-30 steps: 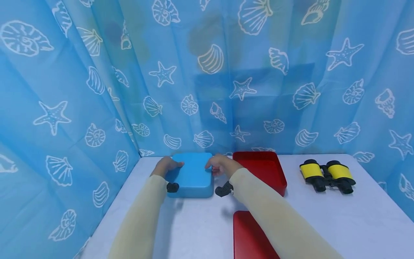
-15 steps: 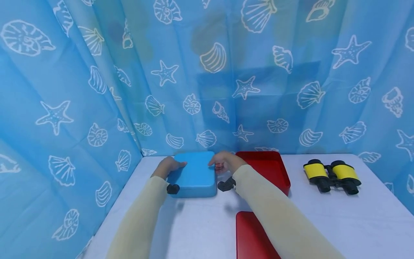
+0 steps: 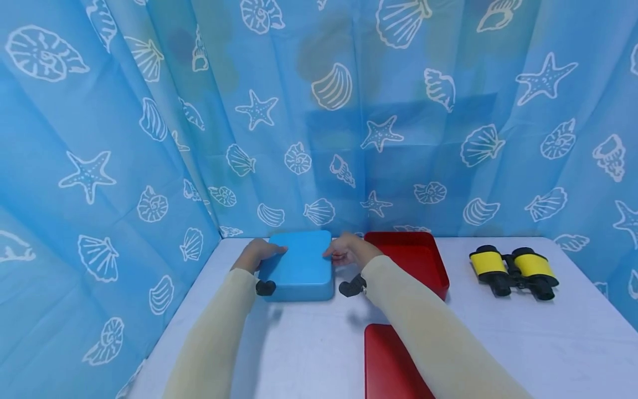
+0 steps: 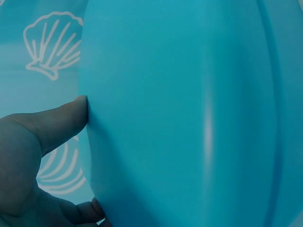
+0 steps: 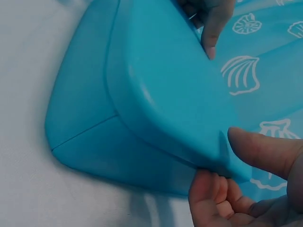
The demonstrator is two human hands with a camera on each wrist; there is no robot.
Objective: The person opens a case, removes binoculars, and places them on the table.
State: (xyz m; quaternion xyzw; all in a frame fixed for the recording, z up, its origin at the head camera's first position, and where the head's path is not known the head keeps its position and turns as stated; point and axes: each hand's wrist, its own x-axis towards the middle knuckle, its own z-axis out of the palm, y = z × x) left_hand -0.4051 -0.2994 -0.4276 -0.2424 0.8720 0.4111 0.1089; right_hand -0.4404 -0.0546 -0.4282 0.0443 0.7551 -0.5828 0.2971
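Observation:
A blue lidded box (image 3: 299,292) sits at the back left of the white table, its lid (image 3: 302,256) on top. My left hand (image 3: 255,254) holds the lid's left side, the thumb reaching over the top edge; most of its other fingers are hidden. On the opposite side, my right hand (image 3: 346,249) pinches the lid. In the right wrist view, that thumb presses the lid's top (image 5: 184,80), while the curled fingers (image 5: 208,189) sit under its edge. A seam runs between lid and box body (image 5: 94,94).
To the right of the blue box stands an open red box (image 3: 411,252), partly behind my right forearm. A flat red lid-like piece (image 3: 386,360) lies nearer. Yellow and black binoculars (image 3: 530,265) rest at the right. A blue shell-patterned curtain (image 3: 319,138) hangs behind the table.
The head view has shifted slightly, so everything sits a little further right. Both hands stay at the lid's sides, and the lid remains on the box.

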